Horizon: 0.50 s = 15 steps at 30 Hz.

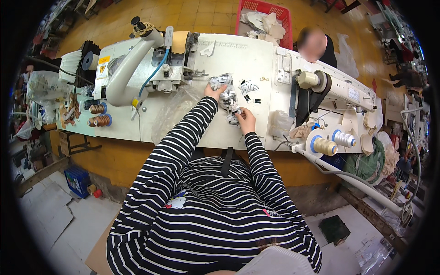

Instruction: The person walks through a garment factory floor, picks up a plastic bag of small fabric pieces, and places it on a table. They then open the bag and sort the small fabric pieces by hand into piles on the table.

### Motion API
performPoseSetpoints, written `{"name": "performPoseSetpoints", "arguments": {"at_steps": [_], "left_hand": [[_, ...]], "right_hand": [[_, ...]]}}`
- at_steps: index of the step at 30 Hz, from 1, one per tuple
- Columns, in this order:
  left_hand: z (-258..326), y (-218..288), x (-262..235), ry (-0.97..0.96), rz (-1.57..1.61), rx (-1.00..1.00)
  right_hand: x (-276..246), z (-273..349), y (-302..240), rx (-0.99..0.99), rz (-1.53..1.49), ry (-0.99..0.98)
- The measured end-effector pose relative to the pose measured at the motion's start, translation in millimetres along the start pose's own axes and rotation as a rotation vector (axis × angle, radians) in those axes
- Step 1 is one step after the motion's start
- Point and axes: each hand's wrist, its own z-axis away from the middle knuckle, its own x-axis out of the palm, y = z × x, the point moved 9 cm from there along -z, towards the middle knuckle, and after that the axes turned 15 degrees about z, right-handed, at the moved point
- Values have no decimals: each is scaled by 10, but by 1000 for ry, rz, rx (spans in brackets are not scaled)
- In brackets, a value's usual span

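Observation:
Over the white table, my left hand [215, 91] is closed on the upper end of a clear plastic bag [223, 79] of small black-and-white pieces, perhaps labels. The pieces [228, 101] run down in a heap between my hands. My right hand [246, 121] is at the heap's lower end, thumb and fingers pinched on a small black-and-white piece [237, 112]; its exact kind is too small to tell. Just right of the bag lies a loose cluster of similar pieces [249, 85]. Two small black pieces [257, 101] rest beside it.
A sewing machine [130, 73] with a blue hose stands left, another machine [339, 87] right. Thread cones [323, 143] sit at the right and brown spools [100, 120] at the left. Clear plastic [176, 110] lies by my left forearm. Beyond are a red crate [288, 23] and a person [327, 52].

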Motion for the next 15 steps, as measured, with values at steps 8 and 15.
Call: {"name": "performPoseSetpoints", "arguments": {"at_steps": [8,15], "left_hand": [[-204,-631,-140,-42,-387,-166],[-202,-397,-67,-23,-306,-225]], "right_hand": [[3,-103,-222,-23,23,36],[-238,75,5,84,6,12]]}}
